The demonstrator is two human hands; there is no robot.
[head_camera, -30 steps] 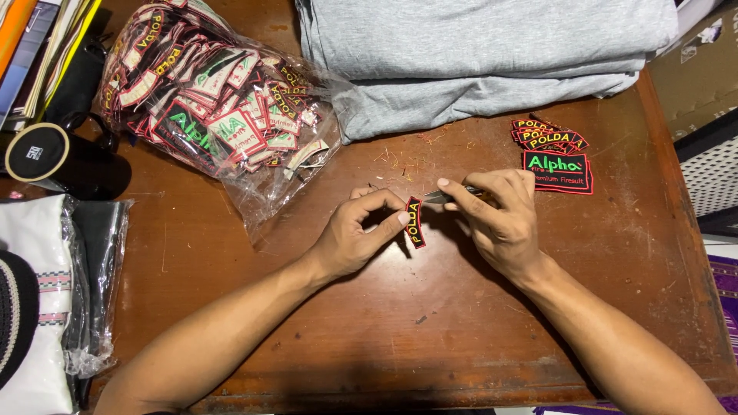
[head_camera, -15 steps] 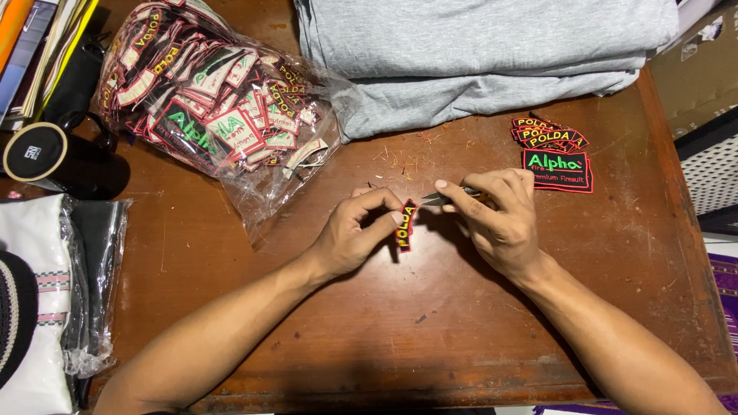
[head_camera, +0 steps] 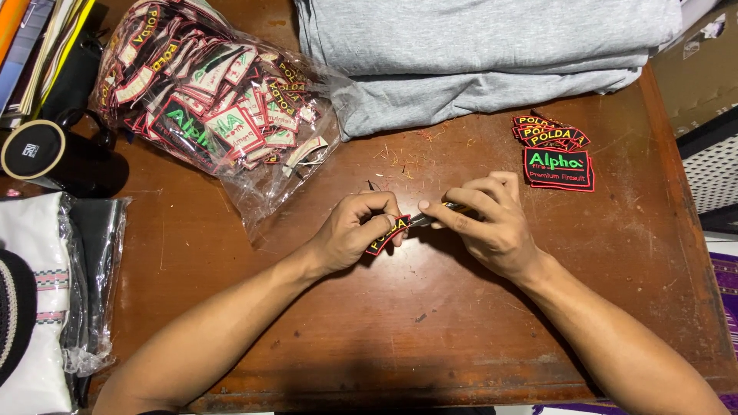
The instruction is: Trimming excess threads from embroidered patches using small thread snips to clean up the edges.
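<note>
Small embroidered patch [head_camera: 387, 234], black with red edge, held just above the worn wooden table [head_camera: 323, 338]. Left hand [head_camera: 355, 230] fingers pinch it; right hand [head_camera: 486, 224] fingers pinch a thin metal tool [head_camera: 427, 219] touching the patch edge.

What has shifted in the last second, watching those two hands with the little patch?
The left hand has turned the small black embroidered patch with red edging from upright to slanted, its lower end swung toward the person. The right hand still presses a thin metal tool at the patch's edge. The clear plastic bag of patches, folded grey cloth and stacked patches stayed put.
</note>
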